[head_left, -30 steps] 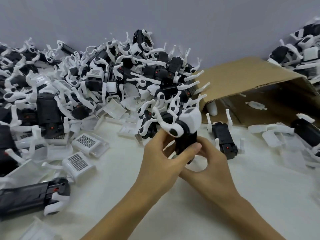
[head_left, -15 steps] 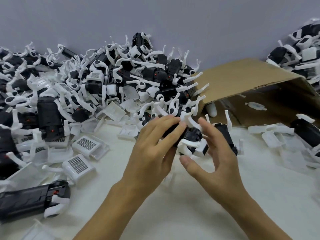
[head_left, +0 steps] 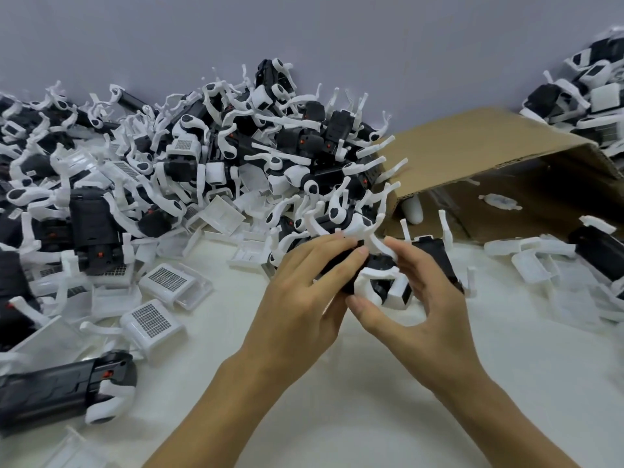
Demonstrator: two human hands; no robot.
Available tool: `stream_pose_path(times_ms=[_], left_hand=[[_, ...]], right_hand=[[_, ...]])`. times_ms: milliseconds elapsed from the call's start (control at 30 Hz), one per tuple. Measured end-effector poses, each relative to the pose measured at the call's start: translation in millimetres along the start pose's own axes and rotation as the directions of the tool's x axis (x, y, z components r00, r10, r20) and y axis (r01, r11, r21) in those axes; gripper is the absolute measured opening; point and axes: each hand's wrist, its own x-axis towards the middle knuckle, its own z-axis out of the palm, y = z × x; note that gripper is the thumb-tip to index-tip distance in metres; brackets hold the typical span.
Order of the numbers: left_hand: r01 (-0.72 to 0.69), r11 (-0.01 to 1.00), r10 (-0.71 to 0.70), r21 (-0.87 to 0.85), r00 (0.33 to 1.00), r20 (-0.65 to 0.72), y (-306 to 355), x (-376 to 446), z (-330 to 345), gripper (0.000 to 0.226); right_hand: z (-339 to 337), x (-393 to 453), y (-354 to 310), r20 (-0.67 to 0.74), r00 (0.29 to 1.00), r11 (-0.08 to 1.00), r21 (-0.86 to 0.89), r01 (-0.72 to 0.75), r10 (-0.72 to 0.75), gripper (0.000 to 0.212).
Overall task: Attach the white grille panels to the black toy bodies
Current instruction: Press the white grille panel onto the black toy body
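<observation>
Hands share one small black plastic toy body with thin white arms (head_left: 374, 275): left hand (head_left: 304, 292) grips its stiff dark shell, right hand (head_left: 425, 298) pinches the light, probably snappable white end.

Plastic toy body (head_left: 378, 265) — cardboard box (head_left: 472, 143)

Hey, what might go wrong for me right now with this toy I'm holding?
The toy body is held right against the pile, so its thin white arms may snag there. The right hand looks loose around it, so it may slip. The loose grille panels lie well off to the left.
</observation>
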Motion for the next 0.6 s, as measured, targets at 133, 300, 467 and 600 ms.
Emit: stream_pose_path(times_ms=[133, 300, 467, 600], left_hand=[[-0.044, 0.999, 0.044, 0.017, 0.999, -0.031, 3.5, 2.0, 1.2, 0.043], [-0.079, 0.99, 0.097, 0.118, 0.983, -0.153, 9.1, 6.9, 2.7, 0.046], [0.177, 0.96, -0.235, -0.216, 0.93, -0.284, 12.5, 4.2, -5.2, 0.054], [0.37, 0.514, -0.662, -0.774, 0.745, -0.083, 14.7, 11.5, -13.1, 0.02]], right_hand=[[-7.4, 0.3, -3.3, -0.112, 0.993, 1.0, 0.02, -0.021, 0.023, 0.054], [-7.2, 2.9, -5.1, -0.201, 0.956, 0.966, 0.185, -0.179, 0.216, 0.043], [-9.8, 6.2, -7.0, -0.194, 0.941, 0.921, 0.333, -0.201, 0.276, 0.084], [-5.6, 3.9, -10.4, -0.157, 0.97, 0.963, 0.227, -0.145, 0.183, 0.069]])
